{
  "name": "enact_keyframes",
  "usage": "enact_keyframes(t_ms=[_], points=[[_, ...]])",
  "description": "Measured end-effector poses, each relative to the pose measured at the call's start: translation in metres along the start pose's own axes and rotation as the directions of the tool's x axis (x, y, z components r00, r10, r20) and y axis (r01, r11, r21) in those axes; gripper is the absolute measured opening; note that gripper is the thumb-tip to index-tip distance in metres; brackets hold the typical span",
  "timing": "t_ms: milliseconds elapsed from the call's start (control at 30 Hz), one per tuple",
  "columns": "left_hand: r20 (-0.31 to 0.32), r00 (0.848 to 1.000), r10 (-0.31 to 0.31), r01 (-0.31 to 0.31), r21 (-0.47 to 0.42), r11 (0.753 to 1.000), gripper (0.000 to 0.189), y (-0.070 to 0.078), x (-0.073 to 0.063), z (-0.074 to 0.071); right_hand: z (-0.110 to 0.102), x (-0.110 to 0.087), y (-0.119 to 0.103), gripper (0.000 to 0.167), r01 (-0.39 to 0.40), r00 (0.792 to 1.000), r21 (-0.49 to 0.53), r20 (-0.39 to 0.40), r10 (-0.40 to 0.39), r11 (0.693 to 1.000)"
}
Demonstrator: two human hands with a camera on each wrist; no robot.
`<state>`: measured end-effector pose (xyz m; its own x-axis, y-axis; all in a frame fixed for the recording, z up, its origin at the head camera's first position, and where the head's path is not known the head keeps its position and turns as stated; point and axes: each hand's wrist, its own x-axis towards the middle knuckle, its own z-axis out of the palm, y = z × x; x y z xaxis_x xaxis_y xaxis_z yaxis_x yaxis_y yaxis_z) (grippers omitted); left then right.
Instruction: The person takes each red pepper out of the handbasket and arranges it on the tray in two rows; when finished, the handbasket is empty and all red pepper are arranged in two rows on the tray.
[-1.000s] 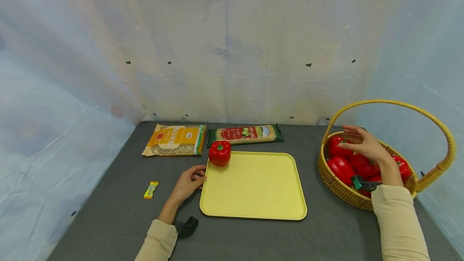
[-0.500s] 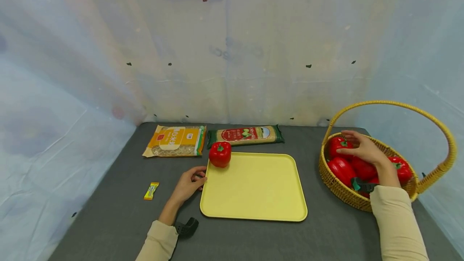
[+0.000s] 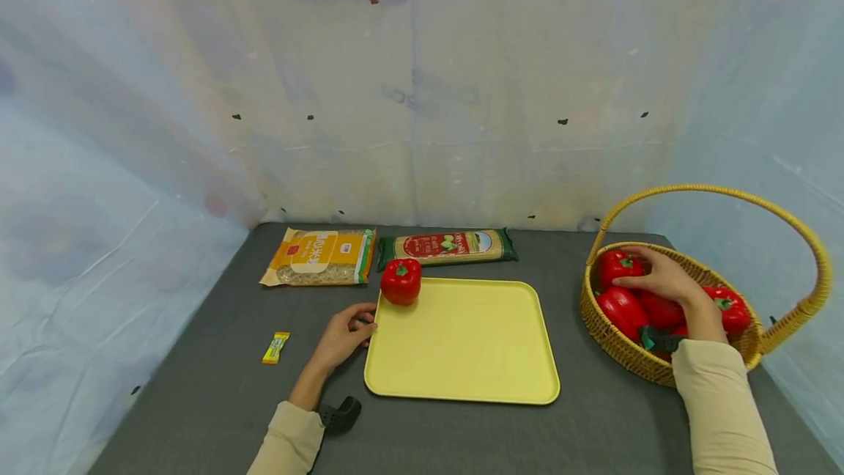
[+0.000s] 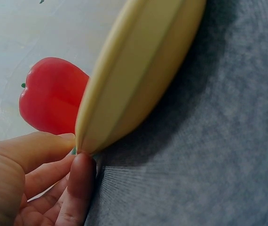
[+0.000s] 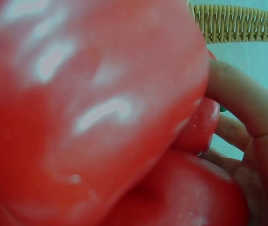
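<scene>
In the head view, my left hand (image 3: 343,334) pinches the left edge of a yellow tray (image 3: 464,343). The left wrist view shows thumb and fingers on either side of the rim (image 4: 124,84). One red bell pepper (image 3: 401,282) sits at the tray's far left corner. At the right, my right hand (image 3: 664,278) reaches into a wicker basket (image 3: 616,350), its thumb and fingers round a red bell pepper (image 3: 618,267) at the back left. Several more red peppers (image 3: 620,310) lie beside it. A near pepper (image 5: 77,113) fills much of the right wrist view.
A yellow bag of grain (image 3: 319,256) and a green-ended pasta packet (image 3: 448,245) lie behind the tray. A small yellow wrapped candy (image 3: 275,347) lies to the left. The basket's tall arched handle (image 3: 712,188) rises over its opening.
My right hand has come down onto the back left pepper, its fingers closing round it. The left hand stays at the tray's edge.
</scene>
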<state>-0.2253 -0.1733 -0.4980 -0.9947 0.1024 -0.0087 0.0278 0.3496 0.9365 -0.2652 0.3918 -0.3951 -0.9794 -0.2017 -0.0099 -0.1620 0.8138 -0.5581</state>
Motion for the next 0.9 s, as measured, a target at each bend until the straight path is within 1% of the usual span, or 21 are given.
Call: enact_keyframes(t_ms=[100,233,400,533,633,733,900], points=[[0.003,1.000,0.008,-0.008,-0.005,1.000,0.038,-0.005,0.002,0.000,0.001,-0.001,-0.001,0.074,-0.006,1.000,-0.025,-0.002,0.006,1.000],[0.009,1.000,0.027,-0.027,-0.012,1.000,0.038,-0.008,0.002,0.000,0.000,-0.002,-0.001,0.074,-0.008,1.000,-0.036,-0.016,0.007,0.999],[0.010,1.000,0.029,-0.029,-0.016,0.999,0.038,-0.007,0.003,0.000,-0.002,-0.003,-0.003,0.076,-0.021,0.999,-0.013,-0.035,0.021,1.000],[0.012,1.000,0.022,-0.021,-0.025,0.999,0.038,-0.006,0.003,-0.001,-0.005,-0.003,-0.005,0.079,-0.060,0.998,0.059,-0.025,0.062,0.996],[0.018,1.000,0.023,-0.022,-0.028,0.999,0.038,-0.005,0.003,-0.002,-0.007,-0.004,-0.007,0.080,-0.082,0.996,0.128,-0.025,0.086,0.988],[0.019,0.999,0.027,-0.027,-0.025,0.999,0.038,-0.005,0.003,-0.002,-0.009,-0.006,-0.009,0.079,-0.075,0.996,0.172,-0.043,0.083,0.982],[0.017,0.999,0.031,-0.030,-0.020,0.999,0.038,-0.005,0.002,-0.001,-0.012,-0.007,-0.011,0.076,-0.047,0.993,0.197,-0.100,0.067,0.979]])
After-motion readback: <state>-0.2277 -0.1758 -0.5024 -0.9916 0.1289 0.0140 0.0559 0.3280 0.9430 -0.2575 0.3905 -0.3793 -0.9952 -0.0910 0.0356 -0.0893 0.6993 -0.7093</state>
